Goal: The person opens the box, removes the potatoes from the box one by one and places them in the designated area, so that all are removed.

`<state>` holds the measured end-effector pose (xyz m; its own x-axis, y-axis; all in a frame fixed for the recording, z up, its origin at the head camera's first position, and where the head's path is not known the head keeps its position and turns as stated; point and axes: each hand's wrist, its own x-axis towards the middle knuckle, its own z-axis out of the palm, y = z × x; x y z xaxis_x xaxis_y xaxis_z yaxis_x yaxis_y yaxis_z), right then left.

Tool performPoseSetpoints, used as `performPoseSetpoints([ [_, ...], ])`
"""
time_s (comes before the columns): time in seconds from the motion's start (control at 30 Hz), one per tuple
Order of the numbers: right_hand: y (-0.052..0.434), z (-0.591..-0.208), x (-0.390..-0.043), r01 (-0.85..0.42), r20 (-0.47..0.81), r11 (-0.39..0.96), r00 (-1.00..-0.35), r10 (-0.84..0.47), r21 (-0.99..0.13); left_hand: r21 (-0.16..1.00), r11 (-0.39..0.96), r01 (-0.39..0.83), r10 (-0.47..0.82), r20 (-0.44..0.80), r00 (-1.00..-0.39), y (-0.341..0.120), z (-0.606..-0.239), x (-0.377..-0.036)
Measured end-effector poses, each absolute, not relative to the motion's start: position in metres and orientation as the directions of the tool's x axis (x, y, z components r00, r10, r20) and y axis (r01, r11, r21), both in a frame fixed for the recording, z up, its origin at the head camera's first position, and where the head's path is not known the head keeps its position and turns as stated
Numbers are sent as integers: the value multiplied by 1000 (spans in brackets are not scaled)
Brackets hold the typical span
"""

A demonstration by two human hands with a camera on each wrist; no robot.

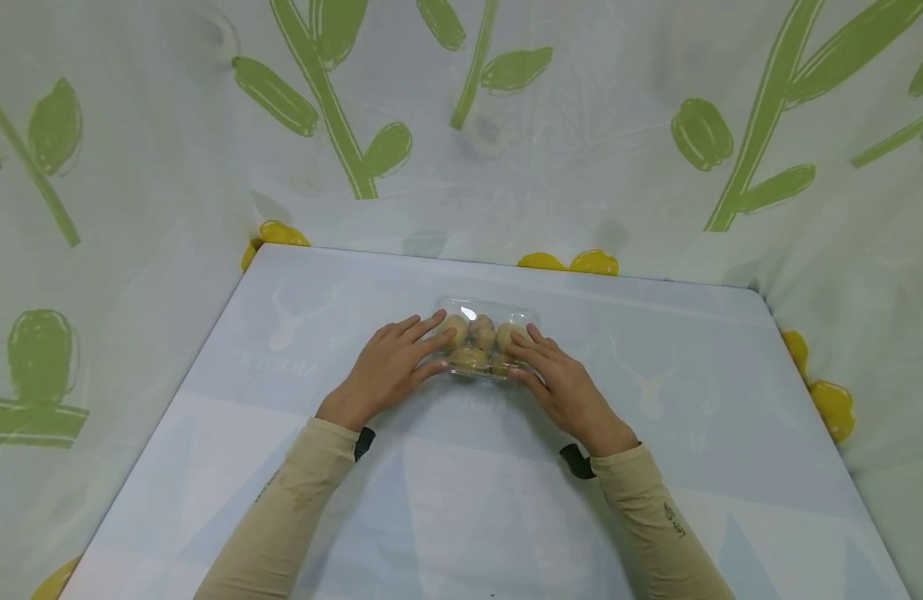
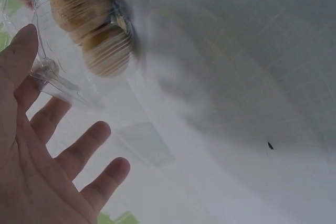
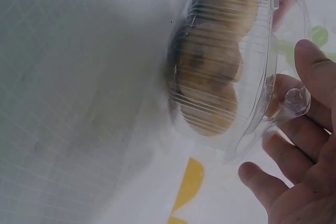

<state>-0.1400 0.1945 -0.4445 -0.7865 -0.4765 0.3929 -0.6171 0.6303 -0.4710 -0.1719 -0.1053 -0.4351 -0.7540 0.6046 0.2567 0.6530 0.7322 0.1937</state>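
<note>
A clear plastic clamshell box (image 1: pixel 499 310) with ribbed sides stands on the table, with several potatoes (image 1: pixel 470 359) inside it. My left hand (image 1: pixel 396 364) rests on the box's left side, its fingers stretched over the top edge. On the opposite side my right hand (image 1: pixel 568 385) touches the right corner, with fingers extended across the lid. In the left wrist view, the left thumb and index finger meet the plastic rim while the other fingers spread. The right wrist view shows the right fingertips around a clear corner tab (image 3: pixel 296 100), the potatoes (image 3: pixel 210 61) showing through the ribs.
The white and pale blue table (image 1: pixel 281 467) has its far edge just behind the box. A pale curtain (image 1: pixel 581 150) printed with green leaves and yellow flowers hangs around the table's back and sides.
</note>
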Motion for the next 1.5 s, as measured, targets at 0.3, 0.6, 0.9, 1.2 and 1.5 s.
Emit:
performPoseSetpoints([
  [0.3, 196, -443, -141, -612, 388, 629, -791, -473, -479, 198, 737, 646, 586, 289, -757, -102, -434, -173],
  [0.6, 199, -439, -141, -619, 393, 610, -785, -478, -494, 250, 710, 659, 585, 311, -748, -103, -433, -175],
  [0.9, 202, -435, -142, -634, 405, 610, -773, -487, -475, 303, 617, 727, 605, 408, -684, -105, -433, -183],
  [1.2, 206, -433, -142, -649, 431, 601, -760, -487, -466, 386, 604, 697, 588, 376, -717, -106, -428, -185],
  [1.5, 210, -424, -145, -673, 524, 575, -733, -434, -465, 423, 633, 648, 561, 326, -761, -108, -420, -188],
])
